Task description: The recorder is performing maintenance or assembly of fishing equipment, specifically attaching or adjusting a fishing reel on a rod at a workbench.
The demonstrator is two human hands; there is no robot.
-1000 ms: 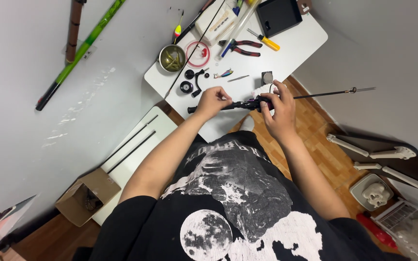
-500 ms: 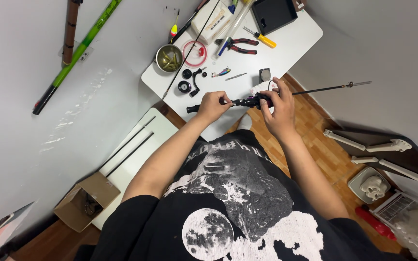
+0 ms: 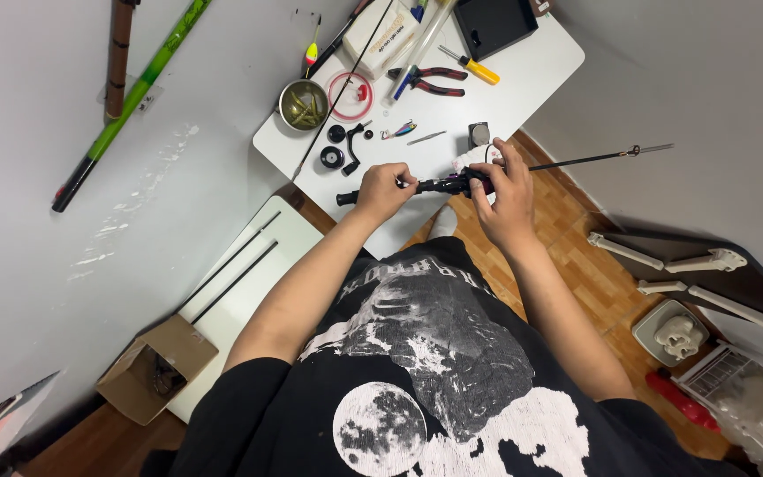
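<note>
A black fishing rod (image 3: 434, 186) lies crosswise above the near edge of the small white table (image 3: 532, 71), held in both hands. Its thin shaft runs out toward 3 o'clock, past the table and over the wooden floor (image 3: 576, 256), ending by a line guide near the grey wall (image 3: 708, 97). The left hand (image 3: 383, 192) has its fingers curled tight around the handle, the butt end sticking out toward 9 o'clock. The right hand (image 3: 505, 196) wraps the rod at the reel seat, fingers closed over it (what sits beneath them is hidden).

On the table, at 12 o'clock from the hands, lie a small silver lure (image 3: 398, 132), a black reel handle (image 3: 351, 147) and a round black reel part (image 3: 331, 158). Farther out stand a metal bowl (image 3: 303, 104) of small pieces, a red ring of line (image 3: 350, 95), red-handled pliers (image 3: 433, 81), a yellow-handled screwdriver (image 3: 471, 65) and a black box (image 3: 494, 24).

At 10 o'clock a green rod (image 3: 134, 97) leans on the pale wall (image 3: 37, 265). At 8 o'clock a white board (image 3: 249, 274) carries two thin black rods (image 3: 231, 269), with an open cardboard box (image 3: 154, 369) beside it. At 4 o'clock white brackets (image 3: 664, 261) and a wire basket (image 3: 752, 397) sit on the floor.
</note>
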